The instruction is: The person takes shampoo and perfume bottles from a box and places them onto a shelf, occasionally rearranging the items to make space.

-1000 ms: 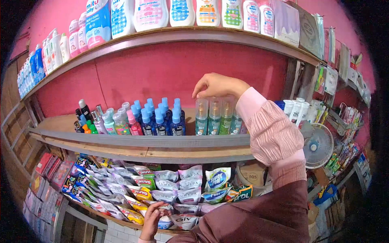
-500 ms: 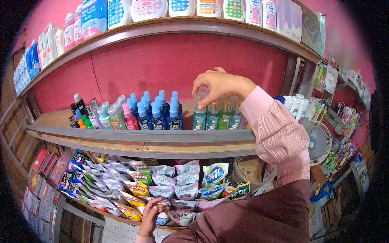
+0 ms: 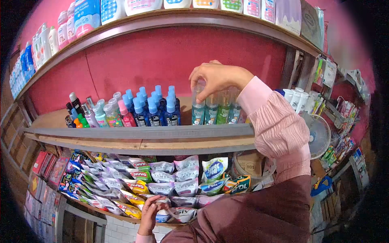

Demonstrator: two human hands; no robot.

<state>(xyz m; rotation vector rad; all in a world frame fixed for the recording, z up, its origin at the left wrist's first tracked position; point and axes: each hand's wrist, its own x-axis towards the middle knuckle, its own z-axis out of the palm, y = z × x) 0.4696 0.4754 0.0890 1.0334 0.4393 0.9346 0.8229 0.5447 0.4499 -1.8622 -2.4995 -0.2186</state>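
Far left of the middle shelf (image 3: pixel 142 131): a cluster of small mixed bottles (image 3: pixel 91 115), upright and packed tight. Just right of them is a block of blue bottles (image 3: pixel 154 109), several rows deep.

Below that, the lower shelf (image 3: pixel 113 218) is full of overlapping pouches (image 3: pixel 174 178). My left hand (image 3: pixel 148 212) sits at the front edge of that pile, fingers (image 3: pixel 156 202) curled onto the pouches. Can't tell if they're clamped on one or just resting.

Right of centre, my right hand (image 3: pixel 216 77) is above the middle shelf with the wrist bent down. Its fingers (image 3: pixel 200 87) are pinched together on the clear cap of a teal spray bottle (image 3: pixel 198 111). That bottle is upright, leftmost in a short row of similar spray bottles (image 3: pixel 221 109). It touches its neighbour and has a small gap to the blue block. Can't tell whether its base is on the shelf or just off it.

My pink sleeve (image 3: pixel 275 125) covers the right end of that row. Past it, white tubes (image 3: pixel 298 99) stand on the same shelf, with a small fan (image 3: pixel 320 135) below them.
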